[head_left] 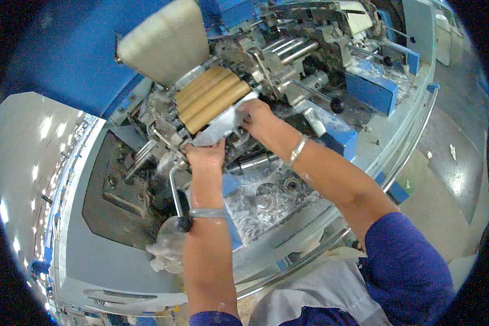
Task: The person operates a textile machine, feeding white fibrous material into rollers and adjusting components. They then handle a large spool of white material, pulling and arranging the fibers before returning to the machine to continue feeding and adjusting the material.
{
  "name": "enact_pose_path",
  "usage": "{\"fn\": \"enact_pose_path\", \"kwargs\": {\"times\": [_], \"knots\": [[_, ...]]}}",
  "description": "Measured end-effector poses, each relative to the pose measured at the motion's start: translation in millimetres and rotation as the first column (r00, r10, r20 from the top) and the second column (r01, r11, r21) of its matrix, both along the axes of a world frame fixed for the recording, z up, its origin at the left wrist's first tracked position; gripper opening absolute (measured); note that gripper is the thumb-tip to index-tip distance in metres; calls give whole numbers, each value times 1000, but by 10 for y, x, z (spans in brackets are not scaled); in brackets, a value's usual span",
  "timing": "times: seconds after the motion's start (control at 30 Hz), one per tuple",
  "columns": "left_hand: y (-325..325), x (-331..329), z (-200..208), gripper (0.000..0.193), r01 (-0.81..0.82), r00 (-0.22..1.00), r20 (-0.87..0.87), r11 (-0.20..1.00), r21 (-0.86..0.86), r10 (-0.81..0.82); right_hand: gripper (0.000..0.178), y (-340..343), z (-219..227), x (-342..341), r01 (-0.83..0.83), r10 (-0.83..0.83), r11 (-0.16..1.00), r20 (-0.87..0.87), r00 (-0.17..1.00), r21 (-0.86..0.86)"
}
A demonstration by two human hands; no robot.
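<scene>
A pale grey metal plate (218, 127) lies lengthwise along the near side of several tan rollers (214, 103) in a textile machine. My left hand (205, 154) grips its near left end, the thumb and fingers apart around the edge. At the far right end, my right hand (255, 115) is closed on the plate with its fingers bent; the fingertips are partly hidden. Behind the rollers stands a raised cream cover (167, 43). Just below my left hand hangs a metal lever with a black knob (184, 224).
Another black-knobbed lever (337, 105) sticks out to the right of my right hand. Blue blocks (370, 89) and more metal rollers sit farther right. White fluff covers the machine bed (266, 206). A metal rail (418, 136) runs along the machine's near edge.
</scene>
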State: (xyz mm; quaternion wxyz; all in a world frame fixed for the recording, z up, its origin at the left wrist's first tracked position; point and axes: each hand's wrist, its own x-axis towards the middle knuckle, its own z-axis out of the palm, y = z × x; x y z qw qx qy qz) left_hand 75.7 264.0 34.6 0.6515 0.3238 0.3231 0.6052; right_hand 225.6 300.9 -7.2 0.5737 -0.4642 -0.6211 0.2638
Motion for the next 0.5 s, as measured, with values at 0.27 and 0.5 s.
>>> {"fn": "enact_pose_path", "kwargs": {"times": [0.27, 0.5], "knots": [[-127, 126, 89, 42, 199, 976, 72, 976, 89, -206, 42, -1965, 80, 326, 166, -81, 969, -400, 913, 184], [-677, 174, 410, 25, -230, 913, -165, 806, 546, 373, 42, -3045, 247, 695, 128, -110, 989, -204, 973, 74]]}}
